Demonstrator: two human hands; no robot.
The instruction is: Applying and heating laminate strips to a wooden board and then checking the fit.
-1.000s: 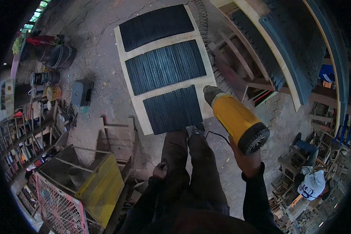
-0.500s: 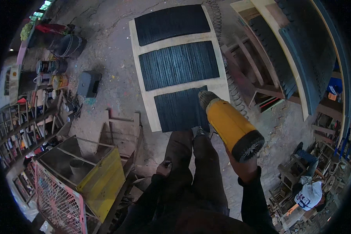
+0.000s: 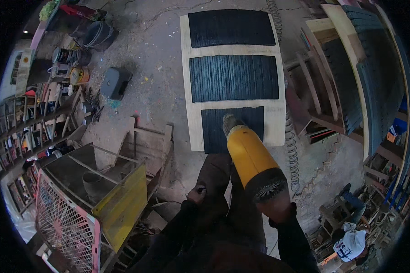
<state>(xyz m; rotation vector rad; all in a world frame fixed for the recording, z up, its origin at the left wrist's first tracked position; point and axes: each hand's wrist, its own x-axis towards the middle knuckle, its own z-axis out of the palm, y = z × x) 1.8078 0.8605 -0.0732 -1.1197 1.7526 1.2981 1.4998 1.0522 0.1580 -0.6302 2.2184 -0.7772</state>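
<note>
Right hand (image 3: 274,207) is wrapped round the grip of a yellow heat gun (image 3: 253,157), fingers mostly hidden beneath the body; left hand (image 3: 197,194) is curled at the left thigh (image 3: 212,177), and whether it pinches anything small cannot be told. The gun's metal nozzle (image 3: 231,124) lies over the nearest ribbed black panel (image 3: 215,133), on a pale wooden board (image 3: 275,125) in front of the knees; the gap between nozzle and panel cannot be judged from above. Judgement on method: hold the nozzle at an even standoff, sweep steadily along the ribs with overlapping passes, avoid dwelling on one spot or on the bare wood, and treat the edges as carefully as the middle. The left hand is well placed out of the nozzle's line; the legs sit close to the panel's near edge, so angling the outlet away from them seems prudent. Counts, outward: hands, two; heat gun, one; black panels, three (near, middle (image 3: 234,78) and far (image 3: 232,28)), separated by two bare strips; board, one. Further off: one coiled hose (image 3: 292,161) right of the board, one grey stool (image 3: 115,83) to the left, one yellow-sided bin (image 3: 125,207), one pink-rimmed mesh grate (image 3: 68,227), one co-worker (image 3: 351,245) at lower right. Dark-faced boards (image 3: 380,91) at right overlap; no reliable count.
</note>
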